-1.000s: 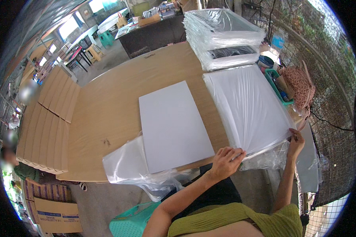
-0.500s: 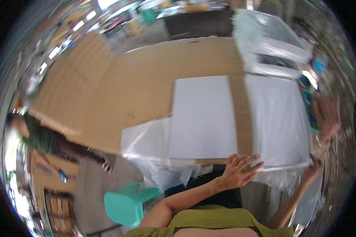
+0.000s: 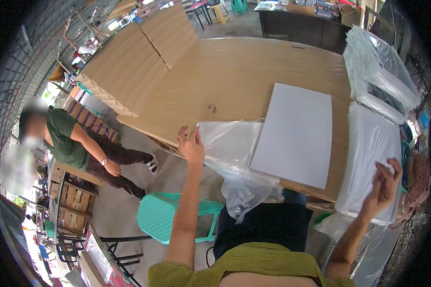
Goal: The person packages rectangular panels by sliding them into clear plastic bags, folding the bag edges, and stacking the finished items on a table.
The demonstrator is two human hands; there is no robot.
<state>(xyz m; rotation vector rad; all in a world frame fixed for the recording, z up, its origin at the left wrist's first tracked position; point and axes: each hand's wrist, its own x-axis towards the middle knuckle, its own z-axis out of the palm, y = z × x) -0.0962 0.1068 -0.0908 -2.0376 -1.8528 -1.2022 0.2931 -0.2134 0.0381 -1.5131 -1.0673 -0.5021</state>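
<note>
My left hand [image 3: 191, 146] is at the left corner of a flat clear plastic sheet or bag [image 3: 230, 141]. Its fingers are loosely bent and apart; any contact with the plastic is hard to make out. Part of that plastic hangs crumpled over the table's near edge. Beside it lies a white rectangular board or sheet stack [image 3: 294, 136], slightly tilted on the table [image 3: 225, 71]. Over the stack of whitish plastic bags [image 3: 371, 148] at the right is my right hand [image 3: 383, 184], open with bent fingers and nothing visible in it.
Stacked brown cardboard [image 3: 129, 62] stands at the far left of the table. Wrapped plastic packs [image 3: 380, 71] lie at the back right. A green stool [image 3: 163, 217] is near my left arm. Another person [image 3: 74, 138] in a dark green shirt stands to the left.
My left hand has moved left from the white board's near edge to the plastic's corner. My right hand has lifted off the bag stack's near right corner. The view has turned left.
</note>
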